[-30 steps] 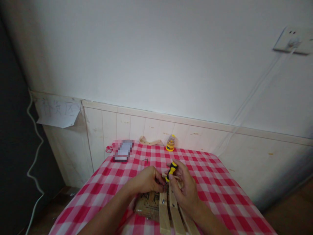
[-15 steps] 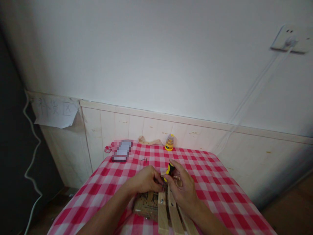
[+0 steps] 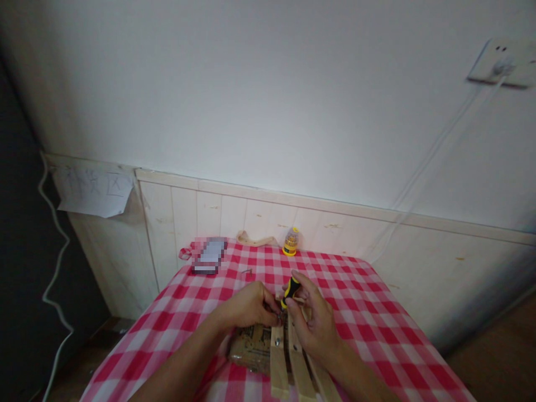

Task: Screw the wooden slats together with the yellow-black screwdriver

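My right hand (image 3: 314, 315) is closed around the yellow and black handle of a screwdriver (image 3: 292, 288), tilted with its tip down toward the wood. My left hand (image 3: 256, 306) is pinched at that tip, over the far part of the wooden slats (image 3: 279, 363); whatever its fingertips hold is too small and hidden to name. Small metal fasteners or holes show on the slats. Beneath the slats lies a brown, tape-wrapped package (image 3: 250, 352) with dark print.
The table has a red-and-white checked cloth (image 3: 368, 335). At its far edge stand a yellow-based bit container (image 3: 290, 242), a curved wooden piece (image 3: 255, 240) and a blurred phone-like device (image 3: 210, 257). A small hex key (image 3: 248, 272) lies nearer. A wall (image 3: 268, 111) rises behind.
The screwdriver handle has shifted slightly and shows more of its length between my right fingers. My left hand stays pinched in nearly the same place.
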Demonstrator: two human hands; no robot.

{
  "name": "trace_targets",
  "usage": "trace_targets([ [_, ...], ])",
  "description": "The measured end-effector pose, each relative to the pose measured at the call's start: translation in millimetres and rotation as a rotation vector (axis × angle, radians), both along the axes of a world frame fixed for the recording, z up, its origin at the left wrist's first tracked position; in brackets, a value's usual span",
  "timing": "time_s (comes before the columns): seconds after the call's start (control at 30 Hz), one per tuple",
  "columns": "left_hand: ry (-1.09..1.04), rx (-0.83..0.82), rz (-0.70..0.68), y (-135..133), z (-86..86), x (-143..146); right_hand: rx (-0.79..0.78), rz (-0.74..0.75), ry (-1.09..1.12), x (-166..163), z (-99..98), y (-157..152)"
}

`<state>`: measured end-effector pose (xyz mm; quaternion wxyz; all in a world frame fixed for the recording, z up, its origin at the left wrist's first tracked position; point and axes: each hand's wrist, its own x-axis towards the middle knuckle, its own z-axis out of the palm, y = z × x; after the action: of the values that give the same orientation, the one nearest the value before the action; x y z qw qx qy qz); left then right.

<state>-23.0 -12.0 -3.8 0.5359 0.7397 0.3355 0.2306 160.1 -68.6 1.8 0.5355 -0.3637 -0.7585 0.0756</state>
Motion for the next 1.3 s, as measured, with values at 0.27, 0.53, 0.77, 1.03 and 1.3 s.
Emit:
trace_targets([
  [0.27,0.036,-0.006,-0.011,0,2.1,-1,-0.03,0.016,0.078,1,5.2,4],
  [0.53,0.056,-0.011,0.008,-2,8.0,-1,0.036,-0.003,0.043,2,3.3,7],
  [0.77,0.032,-0.001,-0.011,0,5.3,-1,0.026,0.026,0.009,3,9.1,-1],
  [1.03,-0.024,0.0,-0.044,3,0.4,-1,-0.06,0.078,0.105,-1,11.0,1],
  [1.3,-0.004,0.0,-0.023,4,-7.5,-1,-0.06,0.027,0.107,-1,7.4,3],
])
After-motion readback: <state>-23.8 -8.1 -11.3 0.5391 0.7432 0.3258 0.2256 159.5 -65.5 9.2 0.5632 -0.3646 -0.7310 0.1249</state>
